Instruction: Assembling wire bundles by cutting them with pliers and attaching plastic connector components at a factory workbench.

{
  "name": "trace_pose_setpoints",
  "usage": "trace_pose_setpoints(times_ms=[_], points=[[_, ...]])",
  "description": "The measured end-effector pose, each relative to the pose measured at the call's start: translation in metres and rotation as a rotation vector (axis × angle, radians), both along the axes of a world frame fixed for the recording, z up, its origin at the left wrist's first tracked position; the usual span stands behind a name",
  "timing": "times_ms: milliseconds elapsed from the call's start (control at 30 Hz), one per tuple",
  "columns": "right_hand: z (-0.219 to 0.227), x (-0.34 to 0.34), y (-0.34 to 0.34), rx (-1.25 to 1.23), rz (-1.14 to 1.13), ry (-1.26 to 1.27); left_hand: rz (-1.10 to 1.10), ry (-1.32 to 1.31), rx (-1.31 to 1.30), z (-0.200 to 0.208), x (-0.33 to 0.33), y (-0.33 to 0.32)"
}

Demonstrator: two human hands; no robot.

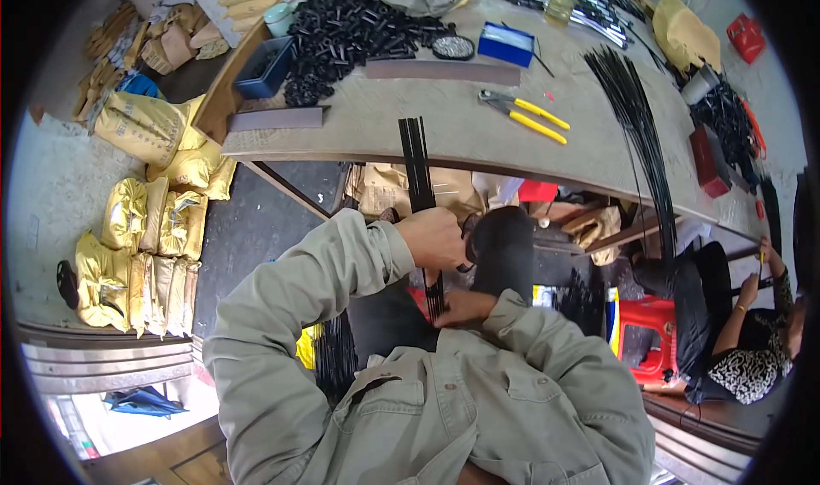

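Note:
My left hand (430, 237) is wrapped round the middle of a bundle of thin black rods (416, 165), held upright in front of my lap. The upper ends stand close together above my fist, in front of the table's near edge. Lower down, my right hand (465, 307) closes on the bottom end of the same bundle, its fingertips partly hidden. On the table (359, 135) lie pliers (525, 116) with yellow handles. A longer bundle of black rods (641, 139) hangs over the table's edge to the right.
Small black parts (350, 37) are heaped at the back, beside a blue bin (265, 67) and a blue box (506, 44). Yellow sacks (145, 131) stack up on the left. At right sits another person (752, 340), near a red stool (645, 335).

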State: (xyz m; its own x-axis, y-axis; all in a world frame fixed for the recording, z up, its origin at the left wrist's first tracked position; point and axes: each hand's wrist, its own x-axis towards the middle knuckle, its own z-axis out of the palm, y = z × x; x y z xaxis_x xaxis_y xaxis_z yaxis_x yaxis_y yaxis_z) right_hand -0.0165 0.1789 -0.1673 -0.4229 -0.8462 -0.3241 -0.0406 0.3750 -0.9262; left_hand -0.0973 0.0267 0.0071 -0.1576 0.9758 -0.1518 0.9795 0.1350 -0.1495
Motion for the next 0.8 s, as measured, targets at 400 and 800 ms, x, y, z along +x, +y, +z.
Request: trace_pose_setpoints(times_ms=[400,800], points=[[0.106,-0.017,-0.005,-0.241,-0.404,0.086,0.334,-0.161,1.108,0.008,0.061,-0.033],[0.272,-0.108,-0.003,-0.334,-0.116,0.972,0.414,-1.587,1.735,-0.021,0.077,0.007]])
